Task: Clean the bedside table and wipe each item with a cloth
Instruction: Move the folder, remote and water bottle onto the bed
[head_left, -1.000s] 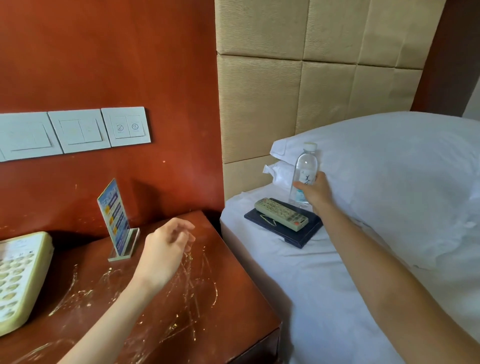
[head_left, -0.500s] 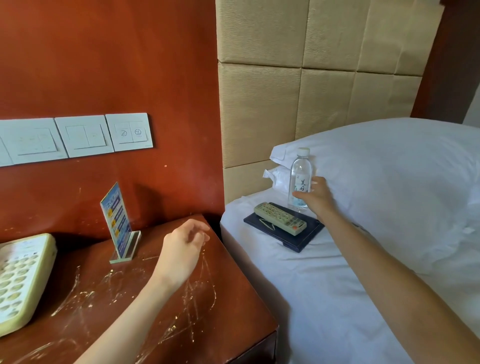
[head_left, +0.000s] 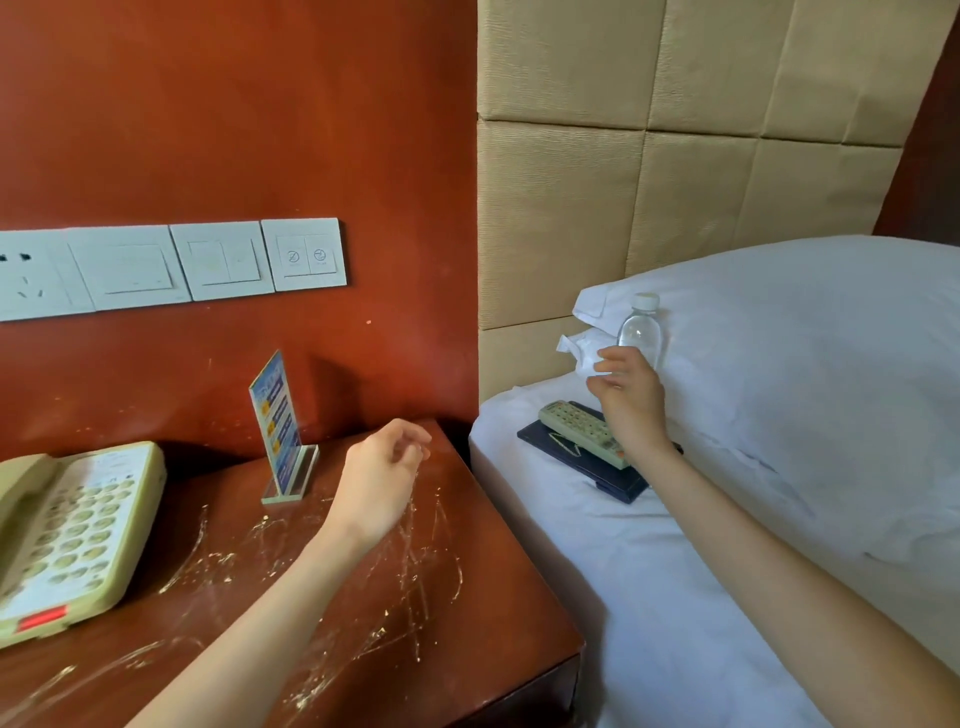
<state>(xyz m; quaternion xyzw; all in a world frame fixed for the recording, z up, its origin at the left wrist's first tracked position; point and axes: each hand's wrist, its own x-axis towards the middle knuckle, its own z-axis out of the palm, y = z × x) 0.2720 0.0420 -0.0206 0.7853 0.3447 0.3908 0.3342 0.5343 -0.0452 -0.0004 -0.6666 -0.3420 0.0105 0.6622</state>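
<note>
The dark wooden bedside table (head_left: 415, 639) is streaked with pale marks and crumbs. On it stand a cream telephone (head_left: 67, 530) and a small blue sign stand (head_left: 280, 431). My left hand (head_left: 382, 467) hovers over the table's back right part, its fingers loosely curled and holding nothing. On the bed lies a remote (head_left: 576, 431) on a dark folder (head_left: 566, 460). A clear water bottle (head_left: 641, 332) stands upright against the pillow. My right hand (head_left: 631, 400) is in front of the bottle's lower half, fingers spread toward a crumpled white cloth (head_left: 579, 351) and touching its edge.
A white pillow (head_left: 805, 364) and white sheet (head_left: 649, 597) fill the right side. Switches and a socket (head_left: 171, 265) line the red wall above the table. A padded beige headboard (head_left: 675, 171) rises behind the bed. A narrow gap separates the table from the mattress.
My right hand has let go of the bottle, which now stands against the pillow, and has shifted left toward the white cloth. My left hand has barely moved.
</note>
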